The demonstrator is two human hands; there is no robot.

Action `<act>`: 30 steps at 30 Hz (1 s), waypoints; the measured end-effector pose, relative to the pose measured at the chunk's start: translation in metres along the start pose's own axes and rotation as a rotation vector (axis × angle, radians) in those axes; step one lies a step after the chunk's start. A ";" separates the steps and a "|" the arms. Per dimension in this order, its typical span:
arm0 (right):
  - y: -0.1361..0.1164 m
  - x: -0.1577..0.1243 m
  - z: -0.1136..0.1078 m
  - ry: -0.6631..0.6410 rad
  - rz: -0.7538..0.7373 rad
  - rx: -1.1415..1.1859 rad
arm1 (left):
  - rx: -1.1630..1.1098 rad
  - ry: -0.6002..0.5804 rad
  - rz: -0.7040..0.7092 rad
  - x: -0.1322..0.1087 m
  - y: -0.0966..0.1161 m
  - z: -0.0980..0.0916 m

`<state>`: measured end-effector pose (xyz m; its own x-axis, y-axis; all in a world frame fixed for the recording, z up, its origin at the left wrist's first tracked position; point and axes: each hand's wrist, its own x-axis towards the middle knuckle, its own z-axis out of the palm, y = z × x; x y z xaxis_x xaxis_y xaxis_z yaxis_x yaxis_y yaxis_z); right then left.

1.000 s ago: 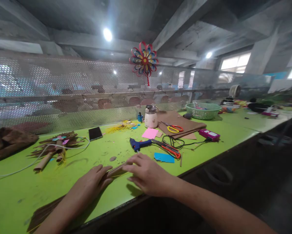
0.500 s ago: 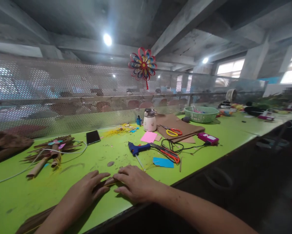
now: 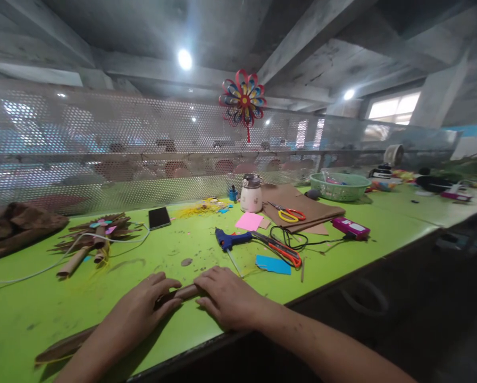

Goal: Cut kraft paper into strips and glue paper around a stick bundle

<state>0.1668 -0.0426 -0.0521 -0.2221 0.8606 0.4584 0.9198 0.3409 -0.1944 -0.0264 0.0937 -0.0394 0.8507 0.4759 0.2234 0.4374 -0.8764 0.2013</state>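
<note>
A thin brown paper roll (image 3: pixel 187 291) lies along the front of the green table, running under both hands. My left hand (image 3: pixel 152 300) curls round its middle, thumb on the near side. My right hand (image 3: pixel 226 295) closes over the right end, which its fingers hide. The roll's other end shows left of my left forearm, with a bit of yellow string at its tip. Just beyond my right hand lie a blue glue gun (image 3: pixel 231 240) with a white glue stick, orange-handled scissors (image 3: pixel 280 250) and a blue paper piece (image 3: pixel 273 264).
Finished-looking brown paper rolls (image 3: pixel 74 260) with fringed paper lie left, crossed by a white cable. Behind are a phone (image 3: pixel 159 218), a white bottle (image 3: pixel 251 194), brown paper sheets (image 3: pixel 314 207), yellow-handled scissors (image 3: pixel 288 214), a green basket (image 3: pixel 340 187) and a purple power box (image 3: pixel 350 228). Perforated metal panels border the table.
The camera view has shifted slightly, so the scene sits further right. The roll has turned between my hands; the yellow string seen along it before no longer shows between them.
</note>
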 end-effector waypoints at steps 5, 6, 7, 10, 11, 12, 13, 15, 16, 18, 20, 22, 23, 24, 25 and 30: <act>0.006 0.002 0.005 0.008 -0.015 0.001 | -0.052 -0.039 0.024 0.001 -0.004 0.001; 0.006 0.003 0.005 0.013 -0.012 0.004 | -0.059 -0.045 0.024 0.001 -0.003 0.000; 0.006 0.004 0.006 0.017 -0.006 0.005 | -0.066 -0.049 0.023 0.001 -0.002 -0.001; 0.007 0.009 0.003 0.013 0.016 -0.020 | -0.083 -0.054 0.011 -0.001 0.003 -0.005; 0.007 0.012 0.002 0.002 0.017 -0.038 | -0.086 -0.053 0.007 -0.001 0.005 -0.006; 0.007 0.015 0.000 -0.013 0.013 -0.061 | -0.088 -0.050 0.003 -0.002 0.006 -0.007; 0.008 0.018 -0.001 -0.029 0.005 -0.088 | -0.087 -0.046 0.001 -0.002 0.008 -0.008; 0.011 0.024 -0.003 -0.064 -0.031 -0.140 | -0.084 -0.041 -0.007 -0.003 0.010 -0.009; 0.012 0.026 -0.003 -0.080 -0.055 -0.159 | -0.082 -0.039 -0.011 -0.003 0.010 -0.009; 0.016 0.030 -0.002 -0.103 -0.100 -0.182 | -0.074 -0.036 -0.018 -0.003 0.010 -0.009; 0.019 0.031 0.000 -0.099 -0.142 -0.196 | -0.063 -0.024 -0.020 -0.002 0.009 -0.007; 0.022 0.031 0.002 -0.080 -0.175 -0.212 | -0.055 -0.011 -0.012 -0.002 0.006 -0.005; 0.023 0.031 0.003 -0.070 -0.188 -0.220 | -0.056 -0.009 -0.004 -0.002 0.004 -0.003; 0.024 0.030 0.004 -0.063 -0.195 -0.227 | -0.058 -0.011 0.004 -0.002 0.003 -0.002; 0.024 0.030 0.005 -0.057 -0.197 -0.231 | -0.060 -0.016 0.011 -0.002 0.002 -0.001; 0.025 0.028 0.003 -0.042 -0.211 -0.221 | -0.048 -0.026 0.013 0.002 -0.002 0.002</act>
<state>0.1832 -0.0091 -0.0470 -0.4244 0.7959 0.4317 0.8991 0.4269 0.0969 -0.0249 0.0964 -0.0413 0.8637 0.4619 0.2019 0.4122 -0.8777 0.2446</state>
